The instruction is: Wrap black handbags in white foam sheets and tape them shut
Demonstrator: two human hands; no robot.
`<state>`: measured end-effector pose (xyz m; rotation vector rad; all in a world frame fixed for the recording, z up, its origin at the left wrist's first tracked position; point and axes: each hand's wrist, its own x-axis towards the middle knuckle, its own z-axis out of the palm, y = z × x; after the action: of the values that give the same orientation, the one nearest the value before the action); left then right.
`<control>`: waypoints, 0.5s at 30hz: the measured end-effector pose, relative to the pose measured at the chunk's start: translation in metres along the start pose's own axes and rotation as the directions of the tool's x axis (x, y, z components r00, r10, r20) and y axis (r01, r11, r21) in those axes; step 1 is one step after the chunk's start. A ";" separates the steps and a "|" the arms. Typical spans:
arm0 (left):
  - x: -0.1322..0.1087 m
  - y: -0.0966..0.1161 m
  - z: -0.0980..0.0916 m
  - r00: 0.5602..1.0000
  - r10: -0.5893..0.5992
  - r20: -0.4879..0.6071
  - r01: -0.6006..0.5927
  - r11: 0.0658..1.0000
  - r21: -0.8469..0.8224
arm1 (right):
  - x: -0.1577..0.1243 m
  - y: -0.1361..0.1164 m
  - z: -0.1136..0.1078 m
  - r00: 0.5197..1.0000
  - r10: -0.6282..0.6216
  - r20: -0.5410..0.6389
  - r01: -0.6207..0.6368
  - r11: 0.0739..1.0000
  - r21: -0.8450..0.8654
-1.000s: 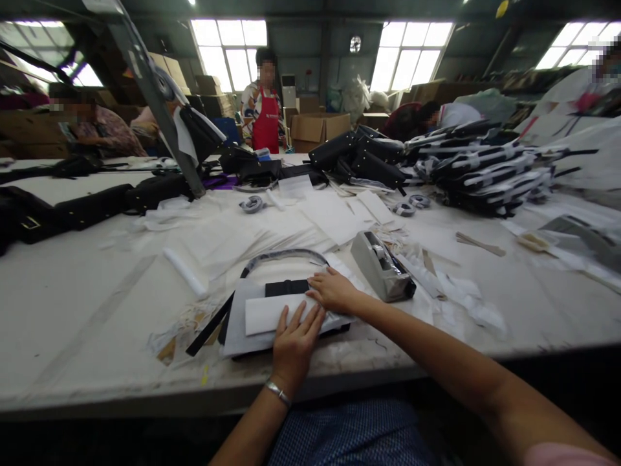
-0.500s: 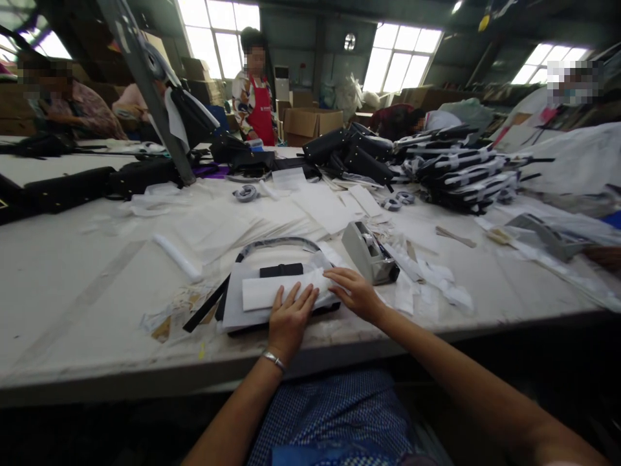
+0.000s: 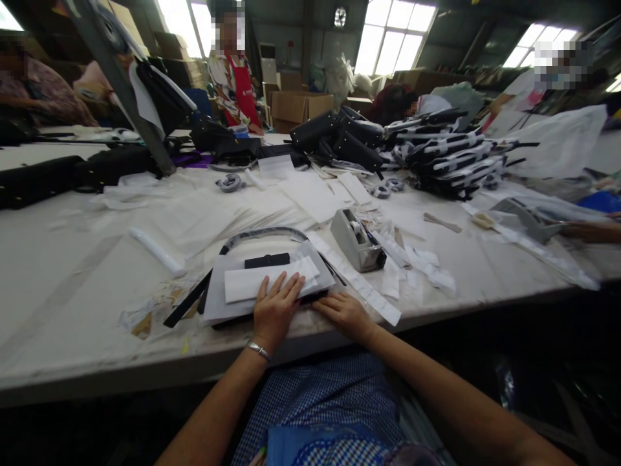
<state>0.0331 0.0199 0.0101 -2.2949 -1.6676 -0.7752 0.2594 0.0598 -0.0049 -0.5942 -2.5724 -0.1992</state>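
My left hand (image 3: pixel 277 309) lies flat, fingers spread, on a folded white paper strip (image 3: pixel 242 286). Under that strip is a sheet of thin white paper (image 3: pixel 213 304) covering a black handbag, whose dark edge shows along the front. The bag's wrapped curved handle (image 3: pixel 262 233) arches behind, and a black rolled piece (image 3: pixel 266 260) rests on the sheet. A black strap (image 3: pixel 187 301) sticks out to the left. My right hand (image 3: pixel 347 315) is at the bag's front right corner, fingers stretched out by its lower edge; whether they grip the edge cannot be made out.
A grey tape dispenser (image 3: pixel 358 241) stands right of the bag, beside a long white strip (image 3: pixel 356 278). Loose paper sheets (image 3: pixel 310 194) and black bags (image 3: pixel 334 139) lie farther back. A metal post (image 3: pixel 140 116) rises at left. Co-workers stand or sit around the table (image 3: pixel 72 310).
My right hand has moved from the paper strip's right end down to the bag's front right corner. My left hand stays on the paper. The whole view has shifted slightly.
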 end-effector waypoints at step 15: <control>0.001 0.000 0.003 0.998 0.015 -0.067 -0.013 1.000 0.028 | -0.012 -0.033 -0.017 0.988 0.024 -0.151 -0.003 0.990 0.143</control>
<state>0.0342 0.0220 0.0077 -2.2349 -1.6213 -0.8118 0.2611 0.0214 0.0027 -0.5223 -2.4102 -0.0531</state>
